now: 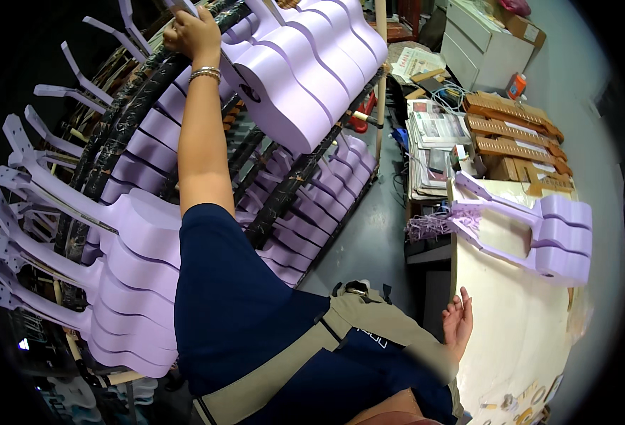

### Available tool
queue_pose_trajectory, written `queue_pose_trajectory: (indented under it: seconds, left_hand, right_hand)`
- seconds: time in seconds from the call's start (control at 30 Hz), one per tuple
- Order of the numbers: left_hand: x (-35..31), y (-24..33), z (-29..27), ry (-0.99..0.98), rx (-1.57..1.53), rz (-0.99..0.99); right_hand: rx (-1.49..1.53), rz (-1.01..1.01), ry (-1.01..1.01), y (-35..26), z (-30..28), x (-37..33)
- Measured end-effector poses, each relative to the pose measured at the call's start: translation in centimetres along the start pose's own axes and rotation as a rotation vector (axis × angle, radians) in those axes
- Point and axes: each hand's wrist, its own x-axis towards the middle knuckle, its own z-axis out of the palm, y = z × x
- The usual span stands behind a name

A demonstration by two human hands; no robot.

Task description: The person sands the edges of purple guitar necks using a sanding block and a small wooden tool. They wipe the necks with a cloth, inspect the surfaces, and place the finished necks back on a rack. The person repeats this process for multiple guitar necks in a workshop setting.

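My left hand [193, 34], with a bracelet at the wrist, is stretched up to the rack at the upper left. Its fingers are wrapped round a lilac guitar neck [185, 6]; the hand and arm hide part of that instrument. Right beside this arm a row of lilac guitar bodies [291, 92] hangs close together. More lilac guitars [139, 241] stand in a row to the arm's left, necks pointing outward. My right hand [458, 322] is held low near the workbench edge, fingers apart and holding nothing.
The black-wrapped rack bars [256, 234] run diagonally, with more guitars on a lower tier. On the cream workbench [510, 319] lie several lilac guitars [564, 237]. Behind are newspapers [433, 131], brown fretted necks [510, 127], an orange bottle [517, 86] and white drawers [472, 42].
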Motion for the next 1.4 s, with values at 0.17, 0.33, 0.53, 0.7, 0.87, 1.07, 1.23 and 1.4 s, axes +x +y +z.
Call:
queue_pose_trajectory:
  seconds: [0.17,0.33,0.53,0.7,0.87,1.07,1.23,1.4]
  left_hand:
    - [0.4,-1.7,-2.2,-0.214,0.121,-0.088]
    - [2.6,-0.1,-9.8,0.250,0.325,0.075]
    - [6.8,-12.0,-26.5,0.201,0.719,0.017]
    - [8.3,-17.7,-30.5,0.028,1.021,0.104]
    - [7.1,-13.1,-34.3,-0.079,-0.228,-0.042]
    - [2.0,-6.5,-36.3,-0.263,-1.068,-0.291]
    - [5.6,3.6,-41.9,-0.454,-1.322,-0.599]
    - [-1.3,10.9,-41.2,-1.097,-2.452,-0.953]
  right_hand:
    - [-0.009,0.080,-0.017,0.3,0.4,0.9]
    - [0.038,0.115,-0.125,0.4,-2.8,1.8]
    - [-0.048,0.264,-0.205,0.9,-1.4,2.8]
    - [-0.054,0.263,-0.279,-0.3,-2.0,2.0]
    - [-0.023,0.199,-0.222,-1.4,-5.5,-1.0]
    - [0.036,0.185,-0.161,-1.2,-10.4,-5.5]
    - [0.017,0.180,-0.056,-0.7,-10.5,-9.2]
    - [-0.225,0.108,-0.080,-0.6,-11.6,-12.0]
